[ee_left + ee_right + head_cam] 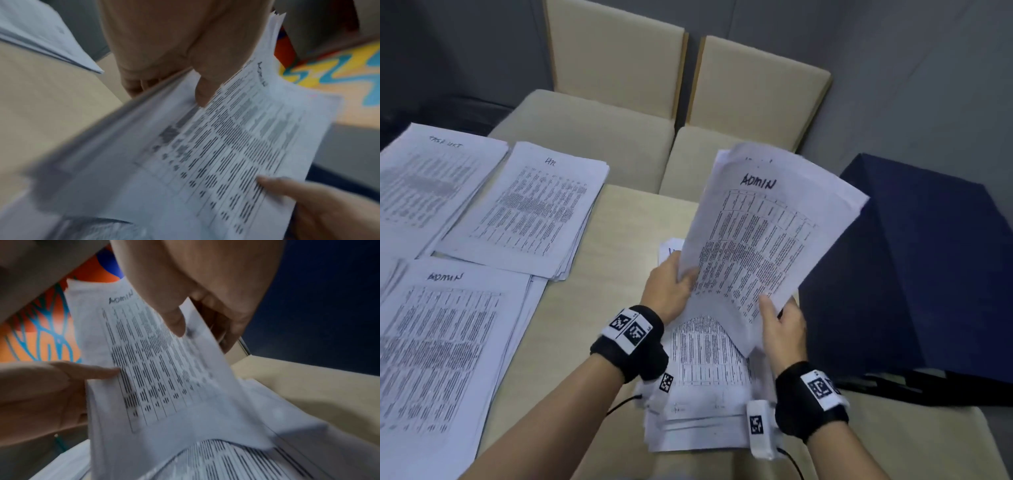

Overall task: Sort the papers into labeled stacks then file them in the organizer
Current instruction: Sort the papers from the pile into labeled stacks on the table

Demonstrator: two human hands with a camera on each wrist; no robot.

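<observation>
Head view: left hand (pixel 671 291) and right hand (pixel 782 329) pinch ADMIN sheet (pixel 767 240) lower corners, lifted above loose pile (pixel 705 394).

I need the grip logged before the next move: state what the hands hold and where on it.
Both hold the raised sheets headed ADMIN: left hand pinches the lower left edge, right hand the lower right corner.

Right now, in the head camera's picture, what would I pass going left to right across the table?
ADMIN stack → left hand → held ADMIN sheet → right hand → dark blue organizer.
</observation>
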